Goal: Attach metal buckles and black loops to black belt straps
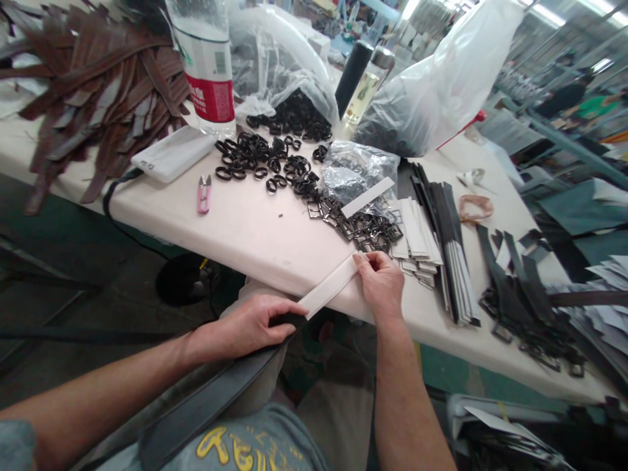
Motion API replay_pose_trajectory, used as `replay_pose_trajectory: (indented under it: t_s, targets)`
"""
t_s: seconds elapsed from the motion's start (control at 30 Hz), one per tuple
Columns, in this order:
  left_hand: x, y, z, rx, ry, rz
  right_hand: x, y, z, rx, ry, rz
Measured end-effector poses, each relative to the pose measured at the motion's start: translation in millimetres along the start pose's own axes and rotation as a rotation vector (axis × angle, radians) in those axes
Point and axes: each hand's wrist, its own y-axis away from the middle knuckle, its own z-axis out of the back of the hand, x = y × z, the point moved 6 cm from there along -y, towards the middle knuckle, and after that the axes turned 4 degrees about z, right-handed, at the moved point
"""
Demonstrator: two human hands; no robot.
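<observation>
A pale strap strip (330,288) lies across the table's near edge, held at both ends. My left hand (255,325) is closed on its lower end, where a long dark strap (206,405) runs down over my lap. My right hand (381,280) pinches the strip's upper end, close to a heap of dark metal buckles (366,229) and a stack of white-and-black strips (432,245).
On the white table (235,222) lie black rings (265,160), pink snips (204,194), a white case (171,154), a water bottle (206,65), plastic bags (441,85) and brown leather straps (98,85). Finished black straps with buckles (524,301) pile at the right.
</observation>
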Motion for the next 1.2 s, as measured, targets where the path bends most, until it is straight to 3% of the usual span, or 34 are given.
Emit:
replay_pose_trajectory:
  t_s: [0.4,0.8,1.03,1.2]
  targets:
    - [2,0,0.5,-0.014,-0.04,0.009,2,2,0,0.0,0.02,0.016]
    - [4,2,0.0,-0.011,-0.043,0.007,-2,1,-3,-0.09,0.106,0.103]
    - [4,1,0.7,-0.01,-0.043,0.019,1,-3,-4,0.015,0.161,0.173]
    - [8,1,0.5,0.025,0.044,0.071,-8,-5,-1,0.021,0.037,0.106]
